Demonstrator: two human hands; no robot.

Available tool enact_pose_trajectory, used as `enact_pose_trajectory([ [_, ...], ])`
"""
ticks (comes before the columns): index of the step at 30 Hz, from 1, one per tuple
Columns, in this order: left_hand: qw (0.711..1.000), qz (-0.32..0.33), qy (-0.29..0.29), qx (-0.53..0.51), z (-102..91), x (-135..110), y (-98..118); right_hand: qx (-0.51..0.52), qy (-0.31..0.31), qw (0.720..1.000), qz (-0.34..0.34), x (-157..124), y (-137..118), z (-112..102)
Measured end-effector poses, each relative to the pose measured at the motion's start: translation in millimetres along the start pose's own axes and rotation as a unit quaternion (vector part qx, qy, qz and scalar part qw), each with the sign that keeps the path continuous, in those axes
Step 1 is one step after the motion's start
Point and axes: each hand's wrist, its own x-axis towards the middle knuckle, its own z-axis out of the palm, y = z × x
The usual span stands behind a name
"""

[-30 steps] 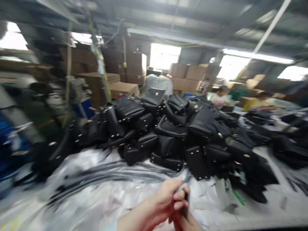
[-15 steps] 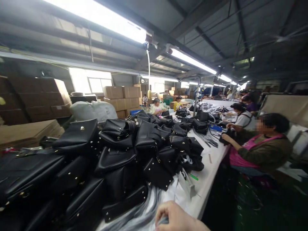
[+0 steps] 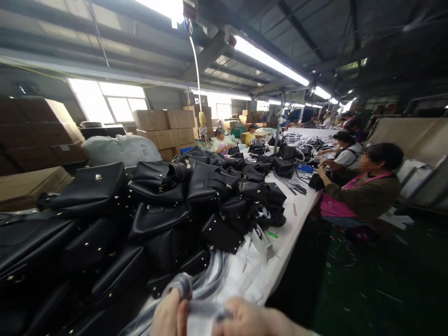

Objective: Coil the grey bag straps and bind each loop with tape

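Gripping an apparently film-wrapped strap (image 3: 205, 308) with left hand (image 3: 170, 315) and right hand (image 3: 248, 317).
Probably straightening it; calling for steady pinches, clear of black handbags (image 3: 159, 219) beyond the fingers (image 3: 182, 313).

On the left side there is a stack of brown boxes (image 3: 31, 126), and in front of it lies a flat cardboard (image 3: 35, 184). A big pale sack (image 3: 121, 149) is between this stack and a second group of boxes (image 3: 168, 128), with a bright window (image 3: 108, 100) behind. Above, a long lamp (image 3: 269, 60) is lit, and a white cord (image 3: 195, 60) hangs down. On the right, a co-worker (image 3: 371, 191) in a pink apron sits beside the surface (image 3: 289, 224). The floor (image 3: 367, 289) there is dark green. A thin bright green object (image 3: 272, 234) lies on the surface.
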Motion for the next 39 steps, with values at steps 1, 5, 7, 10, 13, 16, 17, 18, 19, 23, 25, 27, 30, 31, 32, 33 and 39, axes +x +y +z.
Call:
enact_pose_trajectory([
  [1,0.998,-0.002,-0.07,0.011,4.2,-7.8,-2.1,0.002,0.0,1.0,0.016,0.5,0.1,-6.5],
  [5,0.938,-0.211,-0.261,-0.09,20.7,-25.7,9.0,-0.14,0.139,0.98,-0.003,3.9,-0.7,-25.8],
  [7,0.882,-0.329,-0.285,-0.181,24.1,-21.2,22.0,-0.187,0.135,0.971,-0.068,7.3,2.9,-23.4],
  [10,0.822,-0.408,-0.236,-0.321,20.7,-1.3,42.3,-0.137,0.08,0.985,-0.074,17.3,17.5,-0.6],
  [13,0.824,-0.365,-0.129,-0.412,14.9,25.4,49.3,-0.101,0.073,0.992,0.026,24.4,32.5,31.5],
  [16,0.938,-0.164,0.036,-0.303,11.9,42.7,31.3,-0.021,-0.132,0.988,0.077,17.7,32.5,45.3],
  [17,0.972,-0.097,0.055,-0.206,11.3,43.5,21.4,0.024,-0.191,0.979,0.071,13.4,29.1,41.8],
  [18,0.993,-0.042,0.041,-0.1,10.9,41.6,11.3,0.071,-0.212,0.973,0.059,9.5,25.2,34.1],
  [19,1.0,-0.004,-0.008,0.0,10.8,37.3,2.0,0.11,-0.197,0.973,0.047,6.9,21.3,22.9],
  [23,0.952,-0.018,-0.267,0.148,12.2,11.6,-13.5,0.04,-0.014,0.998,0.049,13.5,20.1,-31.9],
  [25,0.931,-0.129,-0.337,0.06,12.9,4.2,-9.7,-0.079,0.015,0.995,0.065,22.6,29.4,-48.9],
  [27,0.889,-0.264,-0.36,-0.1,12.1,4.7,-4.9,-0.146,0.004,0.987,0.07,29.8,40.8,-54.0],
  [30,0.8,-0.406,-0.299,-0.325,5.3,18.9,-2.9,-0.097,-0.046,0.992,0.066,35.0,53.7,-47.2],
  [31,0.775,-0.429,-0.266,-0.38,1.1,26.5,-3.5,-0.067,-0.049,0.994,0.065,36.1,56.3,-43.0],
  [32,0.757,-0.44,-0.232,-0.424,-3.8,35.0,-4.4,-0.046,-0.037,0.996,0.066,37.3,58.2,-38.0],
  [33,0.747,-0.435,-0.2,-0.462,-8.9,44.0,-5.6,-0.037,-0.012,0.997,0.07,38.7,59.4,-32.0],
  [39,0.933,-0.167,0.075,-0.309,-11.4,71.5,-19.9,0.028,-0.092,0.987,0.128,42.1,38.8,17.9],
])
